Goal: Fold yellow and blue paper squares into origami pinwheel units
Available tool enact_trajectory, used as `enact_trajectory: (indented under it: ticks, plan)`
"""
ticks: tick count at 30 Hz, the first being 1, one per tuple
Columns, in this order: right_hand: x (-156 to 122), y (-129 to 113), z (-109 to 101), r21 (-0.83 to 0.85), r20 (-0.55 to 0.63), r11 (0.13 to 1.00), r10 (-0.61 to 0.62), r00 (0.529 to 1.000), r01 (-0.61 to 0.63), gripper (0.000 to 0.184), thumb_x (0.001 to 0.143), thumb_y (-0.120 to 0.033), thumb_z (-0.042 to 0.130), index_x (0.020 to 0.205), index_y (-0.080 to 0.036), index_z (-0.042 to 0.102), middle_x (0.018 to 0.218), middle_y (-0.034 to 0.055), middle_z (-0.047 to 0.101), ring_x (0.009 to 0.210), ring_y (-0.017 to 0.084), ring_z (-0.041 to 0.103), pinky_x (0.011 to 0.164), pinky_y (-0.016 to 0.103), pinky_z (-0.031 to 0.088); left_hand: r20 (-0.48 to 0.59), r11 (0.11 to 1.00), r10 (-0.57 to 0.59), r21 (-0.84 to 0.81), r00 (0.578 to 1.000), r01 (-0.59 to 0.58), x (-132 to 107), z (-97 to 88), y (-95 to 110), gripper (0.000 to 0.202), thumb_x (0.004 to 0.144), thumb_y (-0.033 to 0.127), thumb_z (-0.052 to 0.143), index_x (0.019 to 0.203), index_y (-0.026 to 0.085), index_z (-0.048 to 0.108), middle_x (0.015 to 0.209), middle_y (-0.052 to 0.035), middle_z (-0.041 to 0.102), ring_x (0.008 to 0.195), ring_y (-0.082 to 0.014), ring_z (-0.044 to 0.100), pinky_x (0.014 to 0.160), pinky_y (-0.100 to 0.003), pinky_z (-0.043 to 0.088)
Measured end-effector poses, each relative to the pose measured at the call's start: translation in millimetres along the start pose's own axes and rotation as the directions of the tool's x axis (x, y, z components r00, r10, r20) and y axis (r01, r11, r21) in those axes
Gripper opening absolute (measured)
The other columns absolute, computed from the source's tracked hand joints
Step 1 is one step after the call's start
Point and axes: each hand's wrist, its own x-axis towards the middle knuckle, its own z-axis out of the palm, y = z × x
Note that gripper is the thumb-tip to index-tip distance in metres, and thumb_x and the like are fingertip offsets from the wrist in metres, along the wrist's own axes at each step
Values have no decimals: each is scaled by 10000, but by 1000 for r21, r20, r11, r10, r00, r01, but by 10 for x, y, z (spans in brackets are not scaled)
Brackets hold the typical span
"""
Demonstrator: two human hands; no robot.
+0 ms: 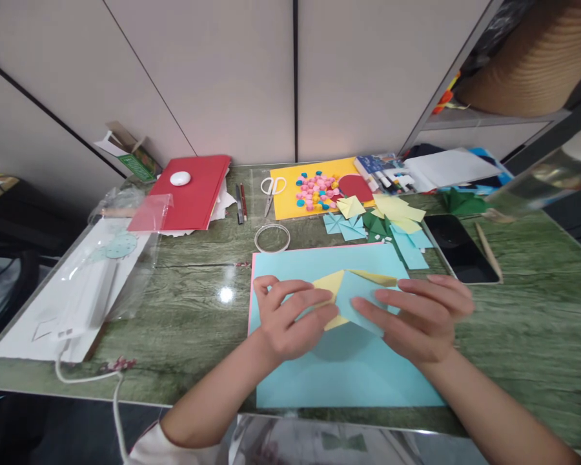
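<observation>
Between my hands, above a large light blue sheet (339,381), is a folded paper piece (356,294) with light blue and yellow faces. My left hand (295,316) pinches its yellow left side between thumb and fingers. On the other side my right hand (421,316) grips the blue and yellow right part, fingers bent around the edge. Whether the two colours are one sheet or two joined pieces I cannot tell. Just beyond the blue sheet lie folded light blue pieces (345,226), a folded yellow piece (351,206) and dark green folded paper (377,226).
Scissors (272,190) and a tape roll (272,238) lie beyond the sheet. Small pink, blue and yellow pieces (317,190) cover part of a yellow sheet (285,208). A phone (462,248) and a bottle (537,177) stand at right; a red folder (188,194) and power strip (87,290) at left.
</observation>
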Motion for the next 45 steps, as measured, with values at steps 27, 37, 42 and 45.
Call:
enact_trajectory:
  ticks: [27,37,42,45]
  plan:
    - [-24,-45,116,124,566,862,345,749,-491,87,796,-275,586,749,-240,650,924,20,630,960,213,481,784,390,351,520,856,-433,-20,737,517,-25,80,31,183,732,116,595,860,244,567,745,21,645,805,-171,535,722,-341,343]
    - [-55,11,115,156,576,841,349,739,-519,40,773,-235,615,756,-243,650,830,11,632,917,205,476,758,372,346,573,867,-399,-18,716,497,-37,98,5,243,744,63,555,898,251,567,737,18,652,833,-184,514,743,-355,310]
    - [-55,27,115,148,599,847,334,728,-511,59,780,-267,610,741,-249,651,896,18,615,936,211,456,767,379,332,610,825,-445,-5,655,565,-37,126,-18,313,717,125,629,987,266,556,806,18,659,873,-186,536,746,-345,328]
    - [-49,1,121,139,624,855,316,714,-500,48,779,-257,612,756,-252,654,922,16,616,952,214,450,793,390,320,626,776,-477,-30,617,631,-62,155,-16,241,711,149,644,916,257,577,793,25,654,817,-170,557,741,-337,335]
